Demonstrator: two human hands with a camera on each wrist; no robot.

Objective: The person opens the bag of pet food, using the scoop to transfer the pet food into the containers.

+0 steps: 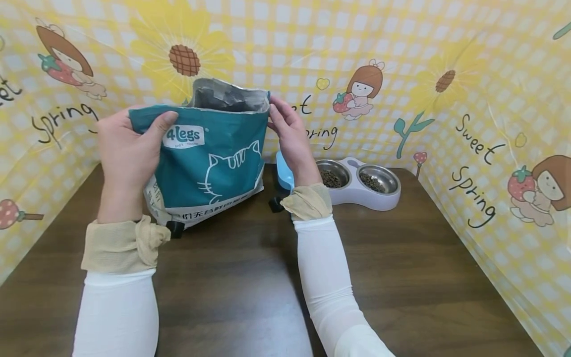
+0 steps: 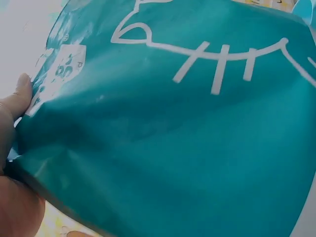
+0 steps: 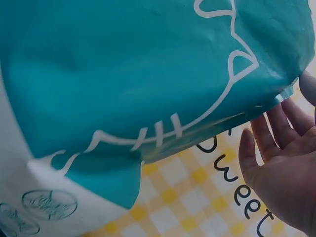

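A teal and white pet food bag with a cat outline stands slightly tilted on the table, its silver-lined mouth spread apart. My left hand grips the top left corner, thumb on the front and fingers behind. At the top right corner, my right hand pinches the rim between thumb and fingers. In the left wrist view the bag's front fills most of the picture. The right wrist view shows several fingers behind the bag's edge. What lies inside the bag is hidden.
A pale double feeding bowl with brown kibble in both steel dishes stands to the right. Partly behind my right wrist is a light blue object. Yellow checked cloth walls the brown wooden table at back and sides.
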